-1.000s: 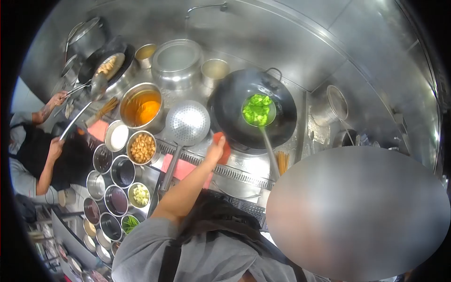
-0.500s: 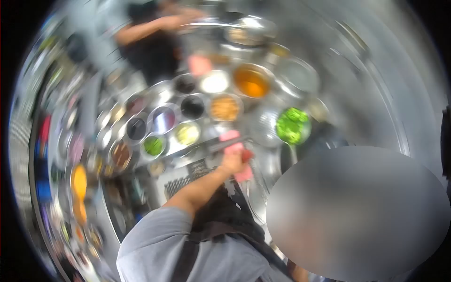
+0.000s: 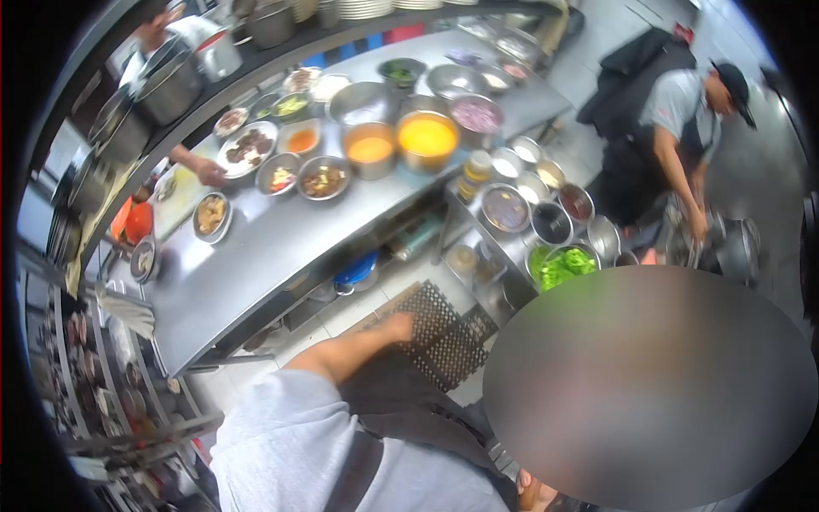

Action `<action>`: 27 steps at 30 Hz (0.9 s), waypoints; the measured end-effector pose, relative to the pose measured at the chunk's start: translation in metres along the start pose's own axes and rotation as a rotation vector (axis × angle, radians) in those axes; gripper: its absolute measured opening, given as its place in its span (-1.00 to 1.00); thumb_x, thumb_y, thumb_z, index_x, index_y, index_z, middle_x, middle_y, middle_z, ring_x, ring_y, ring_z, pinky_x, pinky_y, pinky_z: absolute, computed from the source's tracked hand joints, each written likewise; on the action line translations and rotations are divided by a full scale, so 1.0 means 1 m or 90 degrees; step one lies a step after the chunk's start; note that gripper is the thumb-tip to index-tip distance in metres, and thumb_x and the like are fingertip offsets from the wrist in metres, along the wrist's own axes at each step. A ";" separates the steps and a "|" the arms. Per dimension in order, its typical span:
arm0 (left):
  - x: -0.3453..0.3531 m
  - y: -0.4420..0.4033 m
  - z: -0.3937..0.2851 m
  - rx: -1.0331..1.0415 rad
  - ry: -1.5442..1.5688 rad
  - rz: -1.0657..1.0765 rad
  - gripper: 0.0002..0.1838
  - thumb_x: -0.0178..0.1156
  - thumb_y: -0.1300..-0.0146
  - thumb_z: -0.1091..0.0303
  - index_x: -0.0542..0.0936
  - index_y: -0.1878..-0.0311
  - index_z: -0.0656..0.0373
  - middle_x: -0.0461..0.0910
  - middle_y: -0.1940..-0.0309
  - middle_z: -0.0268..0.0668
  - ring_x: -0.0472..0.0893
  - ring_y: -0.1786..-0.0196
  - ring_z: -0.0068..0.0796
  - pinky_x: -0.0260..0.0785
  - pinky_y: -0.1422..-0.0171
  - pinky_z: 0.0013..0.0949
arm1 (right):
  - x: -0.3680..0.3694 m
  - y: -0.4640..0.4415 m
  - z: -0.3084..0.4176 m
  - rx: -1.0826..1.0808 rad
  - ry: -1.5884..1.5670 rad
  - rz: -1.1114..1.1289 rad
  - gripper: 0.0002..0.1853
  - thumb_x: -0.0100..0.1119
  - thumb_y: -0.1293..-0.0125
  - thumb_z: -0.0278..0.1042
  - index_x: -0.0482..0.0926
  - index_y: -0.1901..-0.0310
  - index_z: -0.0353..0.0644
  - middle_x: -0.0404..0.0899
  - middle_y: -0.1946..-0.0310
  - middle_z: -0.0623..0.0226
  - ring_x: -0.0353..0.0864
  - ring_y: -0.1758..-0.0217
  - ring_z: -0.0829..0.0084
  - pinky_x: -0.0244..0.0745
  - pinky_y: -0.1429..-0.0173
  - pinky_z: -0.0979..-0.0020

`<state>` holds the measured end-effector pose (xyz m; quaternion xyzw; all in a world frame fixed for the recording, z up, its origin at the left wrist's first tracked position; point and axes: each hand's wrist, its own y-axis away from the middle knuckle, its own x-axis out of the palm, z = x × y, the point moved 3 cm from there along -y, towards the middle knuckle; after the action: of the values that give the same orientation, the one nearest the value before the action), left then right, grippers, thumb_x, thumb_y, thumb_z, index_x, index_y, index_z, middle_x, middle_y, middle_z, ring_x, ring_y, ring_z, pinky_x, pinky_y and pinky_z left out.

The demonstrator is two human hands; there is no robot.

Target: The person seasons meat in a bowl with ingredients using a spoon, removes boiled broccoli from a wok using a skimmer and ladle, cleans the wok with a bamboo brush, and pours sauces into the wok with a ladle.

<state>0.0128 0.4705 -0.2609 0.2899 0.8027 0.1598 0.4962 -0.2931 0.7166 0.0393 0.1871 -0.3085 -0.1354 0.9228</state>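
My left hand (image 3: 398, 328) is stretched forward with the fingers curled closed, and nothing shows in it. Below it lies a black perforated floor mat (image 3: 439, 320). A large grey blurred patch covers the lower right and hides most of my right side. At its lower edge a bit of skin shows, and I cannot tell whether it is my right hand or arm. Above the patch, bright leafy greens (image 3: 567, 268) sit in a metal vessel (image 3: 597, 249), which is partly hidden. What supports that vessel cannot be seen.
A long steel table (image 3: 256, 256) carries several bowls, a pot of yellow liquid (image 3: 427, 136) and a pot of orange liquid (image 3: 369, 145). Seasoning containers (image 3: 506, 207) stand right of it. A co-worker (image 3: 674, 136) works at the right. Another person's hand (image 3: 209, 171) reaches across the table's far side.
The view has swung from the seasoning containers to the long table. My left hand, earlier by pink cloths, is now over the floor mat. The greens remain near the same spot in view.
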 end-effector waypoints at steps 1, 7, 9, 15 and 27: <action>-0.010 0.006 0.040 -0.040 0.006 -0.025 -0.58 0.13 -0.05 0.24 0.55 0.02 0.25 0.59 0.10 0.08 0.59 0.01 0.03 0.42 -0.12 -0.07 | 0.014 -0.016 -0.002 0.004 0.013 0.018 -0.42 0.03 -0.09 -0.50 0.17 -0.19 -0.43 0.34 0.44 0.18 0.33 0.78 0.48 0.35 0.82 0.48; -0.065 0.064 0.163 -0.056 0.211 -0.325 -0.65 0.13 -0.15 0.26 0.58 0.05 0.26 0.63 0.23 0.03 0.62 0.16 0.02 0.47 0.04 -0.08 | 0.132 -0.105 -0.022 0.109 -0.061 0.169 -0.31 -0.03 -0.06 -0.59 0.08 -0.30 -0.42 0.37 0.39 0.06 0.39 0.72 0.37 0.43 0.77 0.42; -0.108 0.080 0.163 -0.034 0.282 -0.349 -0.69 0.14 -0.20 0.27 0.58 0.07 0.26 0.63 0.25 0.01 0.62 0.19 0.01 0.47 0.06 -0.10 | 0.173 -0.133 -0.029 0.129 -0.062 0.195 -0.31 -0.03 -0.06 -0.59 0.08 -0.31 -0.41 0.36 0.38 0.05 0.39 0.72 0.37 0.43 0.76 0.42; -0.205 0.087 0.184 0.038 0.385 -0.610 -0.83 0.10 -0.24 0.45 0.59 0.15 0.24 0.61 0.30 -0.02 0.63 0.28 -0.06 0.49 0.19 -0.19 | 0.280 -0.202 -0.043 0.179 -0.076 0.289 -0.30 -0.01 -0.10 -0.57 0.07 -0.33 -0.41 0.37 0.34 0.04 0.39 0.70 0.41 0.41 0.74 0.46; -0.213 0.059 0.228 -0.002 0.286 -0.690 -0.83 0.19 -0.10 0.47 0.56 0.20 0.21 0.53 0.39 -0.14 0.56 0.35 -0.16 0.47 0.27 -0.22 | 0.406 -0.338 -0.066 0.121 0.154 0.300 -0.32 0.09 -0.08 -0.54 0.15 -0.28 -0.44 0.44 0.37 0.13 0.40 0.73 0.44 0.34 0.78 0.49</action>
<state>0.3065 0.3762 -0.1830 -0.2034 0.9218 -0.0577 0.3250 0.0162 0.2840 0.0565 0.2106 -0.2425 0.1361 0.9372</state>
